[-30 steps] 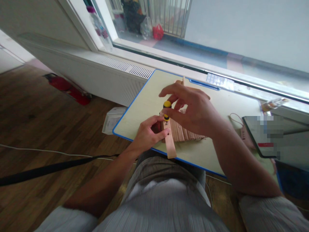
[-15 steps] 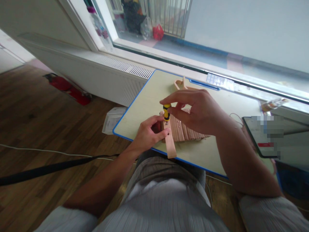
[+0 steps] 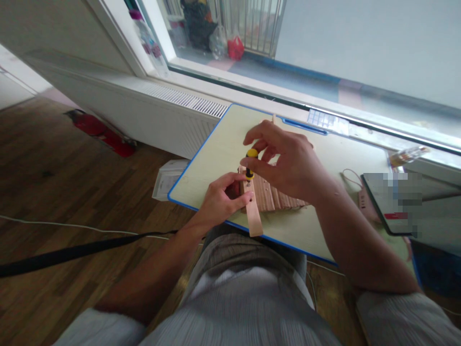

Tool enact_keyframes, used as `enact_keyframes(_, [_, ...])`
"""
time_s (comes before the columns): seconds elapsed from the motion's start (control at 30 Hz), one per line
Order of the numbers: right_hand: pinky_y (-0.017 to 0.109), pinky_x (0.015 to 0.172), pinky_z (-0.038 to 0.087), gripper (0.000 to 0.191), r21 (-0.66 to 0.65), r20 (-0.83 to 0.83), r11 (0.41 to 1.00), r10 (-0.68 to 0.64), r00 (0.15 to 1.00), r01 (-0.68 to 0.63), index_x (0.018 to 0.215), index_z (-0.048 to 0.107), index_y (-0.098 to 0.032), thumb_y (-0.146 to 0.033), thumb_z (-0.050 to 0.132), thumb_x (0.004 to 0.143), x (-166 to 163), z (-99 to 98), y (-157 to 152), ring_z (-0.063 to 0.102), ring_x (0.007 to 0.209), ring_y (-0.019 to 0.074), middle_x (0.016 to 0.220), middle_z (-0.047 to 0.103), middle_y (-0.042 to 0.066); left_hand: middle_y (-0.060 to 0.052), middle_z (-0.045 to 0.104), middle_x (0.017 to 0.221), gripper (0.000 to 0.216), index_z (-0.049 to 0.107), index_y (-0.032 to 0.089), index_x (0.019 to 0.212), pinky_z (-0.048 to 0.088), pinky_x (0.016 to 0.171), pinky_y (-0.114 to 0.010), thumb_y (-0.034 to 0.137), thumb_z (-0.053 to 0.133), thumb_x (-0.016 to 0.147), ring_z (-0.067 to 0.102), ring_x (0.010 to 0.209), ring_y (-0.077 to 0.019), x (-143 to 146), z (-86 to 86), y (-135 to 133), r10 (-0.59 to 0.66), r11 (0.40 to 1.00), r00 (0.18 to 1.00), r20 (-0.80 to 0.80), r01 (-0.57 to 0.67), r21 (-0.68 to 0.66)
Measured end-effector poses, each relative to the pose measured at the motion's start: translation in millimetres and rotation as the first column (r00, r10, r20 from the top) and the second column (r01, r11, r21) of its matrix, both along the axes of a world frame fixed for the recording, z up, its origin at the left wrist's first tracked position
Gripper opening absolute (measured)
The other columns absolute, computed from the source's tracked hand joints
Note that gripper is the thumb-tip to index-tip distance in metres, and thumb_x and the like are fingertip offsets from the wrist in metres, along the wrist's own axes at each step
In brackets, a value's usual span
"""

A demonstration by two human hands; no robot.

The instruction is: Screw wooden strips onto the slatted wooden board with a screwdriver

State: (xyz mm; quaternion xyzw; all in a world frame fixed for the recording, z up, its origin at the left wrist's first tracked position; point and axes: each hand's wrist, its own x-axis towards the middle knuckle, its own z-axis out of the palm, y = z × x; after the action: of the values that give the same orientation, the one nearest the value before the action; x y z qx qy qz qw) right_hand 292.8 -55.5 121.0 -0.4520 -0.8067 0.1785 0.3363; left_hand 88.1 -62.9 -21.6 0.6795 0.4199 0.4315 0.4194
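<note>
My right hand (image 3: 288, 166) pinches a small screwdriver with a yellow and black handle (image 3: 250, 162), held upright over the top end of a long wooden strip (image 3: 254, 214). My left hand (image 3: 221, 199) is curled against the left side of that strip and presses it down. The strip lies across a row of slanted wooden slats (image 3: 279, 197) on a pale desk with a blue edge (image 3: 216, 149). Part of the slats is hidden under my right hand.
A dark tablet (image 3: 392, 204) lies at the desk's right. A clear plastic tray (image 3: 327, 120) rests on the window sill. On the wooden floor are a white box (image 3: 167, 178), a red extinguisher (image 3: 103, 132) and a black strap (image 3: 82, 250).
My right hand's fingers have turned around the screwdriver handle, lowering and then lifting again. My left hand and the strip have stayed in place.
</note>
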Motion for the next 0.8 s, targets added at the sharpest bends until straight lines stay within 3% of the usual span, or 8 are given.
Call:
enact_keyframes(0.13, [0.034,0.08,0.05,0.018,0.044,0.025,0.998,0.041,0.999,-0.042,0.105,0.079,-0.02,-0.035,0.072,0.098,2.9,1.2,0.5,0.071,0.081,0.0165,0.099,0.079,0.003,0.003,0.065,0.085,0.03,0.074,0.02,0.111,0.047,0.066,-0.024,0.032,0.085,0.085,0.054,0.07,-0.011,1.2,1.8,-0.2,-0.012,1.0,1.0,0.015,0.012,-0.008])
enact_keyframes(0.37, [0.035,0.087,0.051,0.032,-0.003,0.076,0.992,0.123,0.989,-0.123,0.12,0.081,-0.022,-0.019,0.062,0.095,9.3,10.6,-4.5,0.072,0.09,0.0176,0.112,0.08,0.004,0.002,0.066,0.085,0.031,0.073,0.02,0.108,0.048,0.066,-0.025,0.034,0.087,0.085,0.056,0.072,-0.0122,0.5,1.6,-0.2,0.0,1.0,1.0,-0.004,0.0,-0.008])
enact_keyframes(0.8, [0.037,0.079,0.049,0.017,-0.027,0.023,1.0,0.014,1.0,-0.013,0.103,0.072,-0.02,-0.029,0.075,0.089,3.1,3.4,-0.8,0.068,0.081,0.0179,0.094,0.077,0.003,0.001,0.069,0.088,0.029,0.075,0.02,0.109,0.051,0.07,-0.026,0.034,0.086,0.086,0.061,0.077,-0.0137,-0.1,2.0,-0.6,0.002,1.0,1.0,-0.019,-0.002,0.006])
